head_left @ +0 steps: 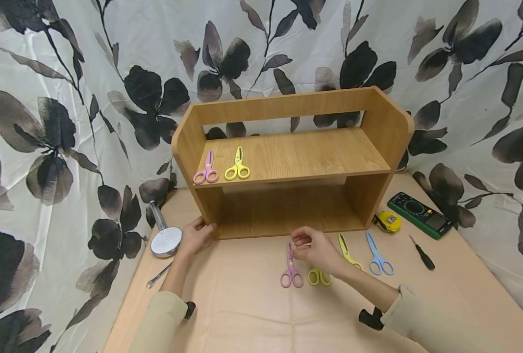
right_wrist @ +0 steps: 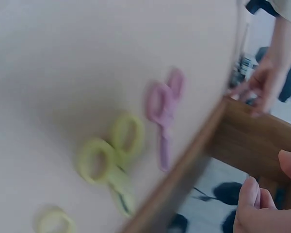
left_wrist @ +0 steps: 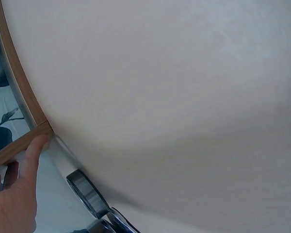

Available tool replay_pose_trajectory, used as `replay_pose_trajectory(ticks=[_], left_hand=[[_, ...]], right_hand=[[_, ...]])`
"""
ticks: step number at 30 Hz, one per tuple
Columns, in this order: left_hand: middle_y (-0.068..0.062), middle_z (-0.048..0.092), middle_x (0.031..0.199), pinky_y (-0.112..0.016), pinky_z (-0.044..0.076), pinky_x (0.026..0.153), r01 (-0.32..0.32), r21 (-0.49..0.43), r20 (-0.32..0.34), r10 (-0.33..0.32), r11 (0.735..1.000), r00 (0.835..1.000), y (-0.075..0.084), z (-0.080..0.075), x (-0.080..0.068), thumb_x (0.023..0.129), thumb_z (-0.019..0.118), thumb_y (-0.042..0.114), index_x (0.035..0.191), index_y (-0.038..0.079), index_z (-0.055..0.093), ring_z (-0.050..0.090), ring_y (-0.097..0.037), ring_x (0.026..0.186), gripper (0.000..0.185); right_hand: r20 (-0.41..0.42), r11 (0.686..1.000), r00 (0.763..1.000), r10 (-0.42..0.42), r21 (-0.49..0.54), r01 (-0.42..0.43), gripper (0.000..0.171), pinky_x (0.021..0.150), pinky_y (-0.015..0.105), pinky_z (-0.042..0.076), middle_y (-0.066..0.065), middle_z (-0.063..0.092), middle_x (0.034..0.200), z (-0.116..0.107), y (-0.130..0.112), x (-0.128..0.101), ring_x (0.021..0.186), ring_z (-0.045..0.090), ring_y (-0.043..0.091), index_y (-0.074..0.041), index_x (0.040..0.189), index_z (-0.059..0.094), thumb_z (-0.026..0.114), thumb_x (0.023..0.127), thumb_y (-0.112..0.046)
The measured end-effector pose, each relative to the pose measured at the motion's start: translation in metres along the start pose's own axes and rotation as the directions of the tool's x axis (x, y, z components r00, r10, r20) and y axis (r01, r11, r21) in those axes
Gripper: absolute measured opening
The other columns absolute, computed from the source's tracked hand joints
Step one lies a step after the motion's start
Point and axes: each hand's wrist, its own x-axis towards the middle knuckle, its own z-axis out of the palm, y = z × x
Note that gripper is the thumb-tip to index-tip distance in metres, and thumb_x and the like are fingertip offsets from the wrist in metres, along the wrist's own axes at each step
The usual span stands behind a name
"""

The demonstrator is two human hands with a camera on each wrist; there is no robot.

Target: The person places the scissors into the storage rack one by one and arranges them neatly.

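Observation:
A two-tier wooden shelf (head_left: 332, 152) stands at the back of the table. Its lower left front corner is pinched by my left hand (head_left: 196, 236); in the left wrist view one finger lies along the board's edge (left_wrist: 19, 148) with the others behind it. My right hand (head_left: 315, 249), loosely curled and holding nothing, hovers before the shelf's lower front edge. Just below it lie pink scissors (head_left: 290, 267) and yellow scissors (head_left: 320, 271), the latter's blades hidden by the hand. More yellow scissors (head_left: 347, 251) and blue scissors (head_left: 376, 255) lie to the right.
On the upper tier lie pink scissors (head_left: 206, 170) and yellow scissors (head_left: 238, 164). Right of the shelf are a yellow tape measure (head_left: 389, 222), a green multimeter (head_left: 420, 214) and a screwdriver (head_left: 424, 257). A shower head (head_left: 166, 241) and a wrench (head_left: 158, 276) lie left.

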Motion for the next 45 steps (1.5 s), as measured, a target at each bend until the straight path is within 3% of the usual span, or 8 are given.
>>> replay_pose_trajectory(ticks=[11, 19, 27, 33, 39, 45], left_hand=[[-0.025, 0.055, 0.151, -0.054, 0.054, 0.103, -0.009, 0.0, 0.009, 0.009, 1.0, 1.0, 0.004, 0.001, 0.001, 0.101, 0.066, 0.016, 0.156, 0.009, 0.047, 0.056, -0.034, 0.131, 0.059], [-0.026, 0.06, 0.145, -0.051, 0.058, 0.097, -0.013, 0.005, -0.007, 0.013, 1.0, 1.0, 0.002, 0.002, 0.003, 0.099, 0.067, 0.013, 0.153, 0.007, 0.052, 0.06, -0.034, 0.125, 0.056], [-0.025, 0.058, 0.148, -0.051, 0.057, 0.099, -0.01, -0.006, 0.003, 0.01, 1.0, 1.0, -0.001, 0.002, 0.003, 0.099, 0.068, 0.013, 0.154, 0.007, 0.05, 0.057, -0.036, 0.131, 0.058], [-0.025, 0.057, 0.148, -0.049, 0.057, 0.1, 0.001, -0.009, 0.003, -0.001, 1.0, 1.0, 0.0, 0.001, 0.002, 0.1, 0.068, 0.014, 0.154, 0.008, 0.05, 0.057, -0.036, 0.131, 0.057], [-0.025, 0.057, 0.148, -0.052, 0.055, 0.101, -0.001, -0.014, 0.007, 0.001, 1.0, 1.0, -0.002, 0.001, 0.002, 0.1, 0.067, 0.012, 0.154, 0.007, 0.05, 0.059, -0.034, 0.127, 0.057], [-0.026, 0.058, 0.147, -0.053, 0.055, 0.101, 0.005, -0.006, 0.001, -0.004, 1.0, 1.0, -0.003, 0.001, 0.002, 0.1, 0.067, 0.011, 0.154, 0.006, 0.05, 0.06, -0.033, 0.126, 0.057]], right_hand=[[0.015, 0.997, 0.999, 0.046, 0.062, -0.046, 0.052, 0.096, 0.038, 0.059, 0.023, 0.066, 0.124, 0.023, 0.052, -0.013, 0.115, 0.065, 0.034, 0.007, 0.131, 0.06, 0.081, 0.084, -0.003], [-0.008, 0.994, 0.996, 0.092, 0.06, -0.091, 0.06, 0.102, 0.043, 0.056, 0.02, 0.066, 0.121, 0.039, 0.067, -0.017, 0.115, 0.065, 0.031, 0.01, 0.131, 0.059, 0.079, 0.074, 0.011], [-0.042, 0.992, 0.999, 0.011, -0.126, -0.017, 0.06, 0.09, 0.039, 0.059, 0.015, 0.065, 0.109, 0.048, 0.072, -0.017, 0.1, 0.065, 0.026, 0.011, 0.122, 0.062, 0.084, 0.067, 0.01], [-0.045, 0.952, 0.995, -0.084, -0.3, 0.067, 0.055, 0.076, 0.024, 0.05, 0.01, 0.06, 0.1, 0.055, 0.074, -0.016, 0.091, 0.056, 0.019, 0.008, 0.116, 0.064, 0.088, 0.067, 0.005], [-0.032, 0.93, 0.991, -0.127, -0.351, 0.108, 0.043, 0.067, 0.022, 0.043, 0.008, 0.057, 0.09, 0.058, 0.074, -0.016, 0.083, 0.047, 0.015, 0.005, 0.107, 0.062, 0.082, 0.068, 0.009], [-0.05, 0.918, 0.985, -0.166, -0.372, 0.136, 0.046, 0.067, 0.023, 0.044, 0.007, 0.059, 0.089, 0.061, 0.074, -0.015, 0.083, 0.048, 0.014, 0.005, 0.111, 0.064, 0.077, 0.067, 0.012]])
